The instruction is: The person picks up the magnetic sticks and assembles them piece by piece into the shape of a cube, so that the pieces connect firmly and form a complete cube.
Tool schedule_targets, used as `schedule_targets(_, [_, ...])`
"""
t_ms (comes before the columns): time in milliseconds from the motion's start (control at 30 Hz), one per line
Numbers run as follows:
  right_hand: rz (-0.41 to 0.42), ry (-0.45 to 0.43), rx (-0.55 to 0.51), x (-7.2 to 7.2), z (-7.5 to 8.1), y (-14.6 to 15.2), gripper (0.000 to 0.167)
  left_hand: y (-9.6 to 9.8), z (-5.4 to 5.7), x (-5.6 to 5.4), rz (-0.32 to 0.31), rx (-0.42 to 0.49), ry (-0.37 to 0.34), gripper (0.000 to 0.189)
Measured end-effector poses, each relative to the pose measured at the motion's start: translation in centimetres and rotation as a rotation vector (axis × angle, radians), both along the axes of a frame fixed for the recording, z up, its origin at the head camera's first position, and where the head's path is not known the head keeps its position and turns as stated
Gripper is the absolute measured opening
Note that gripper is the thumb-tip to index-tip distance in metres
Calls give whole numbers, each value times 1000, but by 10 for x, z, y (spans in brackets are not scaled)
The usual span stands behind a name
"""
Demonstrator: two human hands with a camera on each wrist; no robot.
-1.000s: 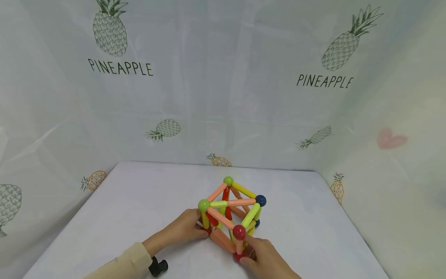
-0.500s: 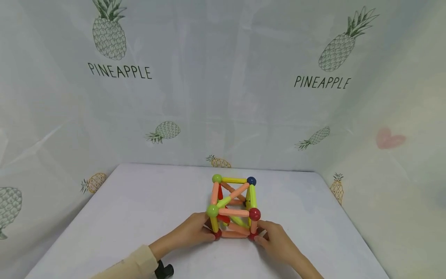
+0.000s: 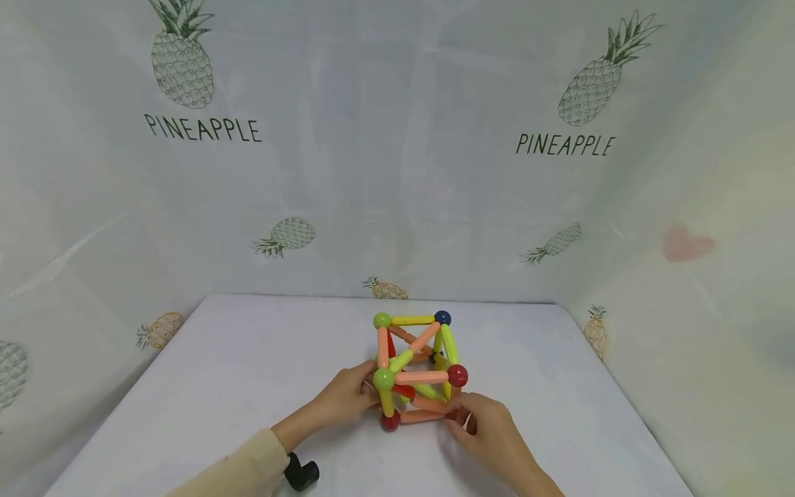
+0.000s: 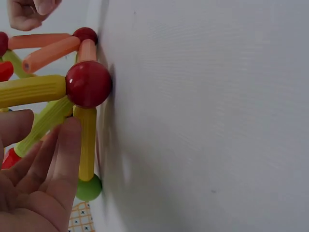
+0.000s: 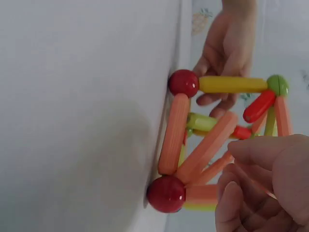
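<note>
A cube frame of coloured toy building sticks and balls (image 3: pixel 422 377) stands on the table between my hands. On its near face, a salmon stick (image 5: pixel 207 147) and a red stick (image 5: pixel 259 106) slant toward each other with a gap between their ends. My left hand (image 3: pixel 344 395) is at the left side, fingertips against the bottom yellow stick (image 4: pixel 87 145) in the left wrist view. Beside the lower right corner, my right hand (image 3: pixel 491 431) has loosely bent fingers; the left wrist view shows a gap between it and the lower red ball (image 4: pixel 85 35).
A black cylindrical object (image 3: pixel 302 473) lies on the white tabletop (image 3: pixel 248 373) beside my left sleeve (image 3: pixel 248 462). Behind the table hangs a pale curtain (image 3: pixel 385 172) printed with pineapples.
The cube has turned from a corner-forward angle until one face points toward me. Both hands turned with it. Over the last half second, my left hand has moved slightly up from the lower left ball.
</note>
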State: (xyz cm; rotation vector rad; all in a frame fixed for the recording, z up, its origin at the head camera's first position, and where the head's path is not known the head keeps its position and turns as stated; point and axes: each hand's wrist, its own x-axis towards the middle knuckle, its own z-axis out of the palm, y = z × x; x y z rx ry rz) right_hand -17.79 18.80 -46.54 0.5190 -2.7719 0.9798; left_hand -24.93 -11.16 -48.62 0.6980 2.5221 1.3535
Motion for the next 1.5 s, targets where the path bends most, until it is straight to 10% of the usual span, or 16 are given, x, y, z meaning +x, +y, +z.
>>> schedule_targets(433, [61, 87, 90, -11, -3, -26, 16, 18, -4, -14, 56, 160, -180, 49])
schedule_targets(967, [0, 82, 136, -14, -1, -32, 6, 12, 3, -9, 40, 29, -38, 50])
schedule_targets(1200, [19, 70, 163, -15, -3, -31, 27, 11, 1, -9, 22, 43, -35, 44])
schedule_targets(1500, [42, 162, 225, -18, -7, -34, 22, 4, -1, -9, 105, 12, 22, 42])
